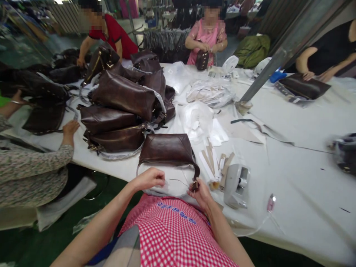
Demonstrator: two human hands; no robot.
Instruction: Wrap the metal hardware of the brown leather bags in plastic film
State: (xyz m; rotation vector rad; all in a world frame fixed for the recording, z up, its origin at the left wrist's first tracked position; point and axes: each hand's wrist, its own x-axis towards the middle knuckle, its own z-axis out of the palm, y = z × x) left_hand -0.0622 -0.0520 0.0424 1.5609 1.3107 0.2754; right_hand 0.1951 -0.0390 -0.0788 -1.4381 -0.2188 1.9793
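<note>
A dark brown leather handbag (167,149) lies on the white table in front of me, its shoulder strap (196,171) looping toward my body. My right hand (201,194) pinches the strap's lower end at a metal buckle. Left of it, my left hand (151,178) hovers over the near table edge with curled fingers; whether anything small is between them is hidden. Clear plastic lies under both hands, and a thin thread-like piece (178,181) shows between them.
Several brown handbags (122,94) are piled at the left. A grey tape dispenser (236,185), paper strips (209,159) and a pink-handled small tool (271,203) lie to the right. A slanted metal post (272,70) rises from the table. Co-workers handle bags around it.
</note>
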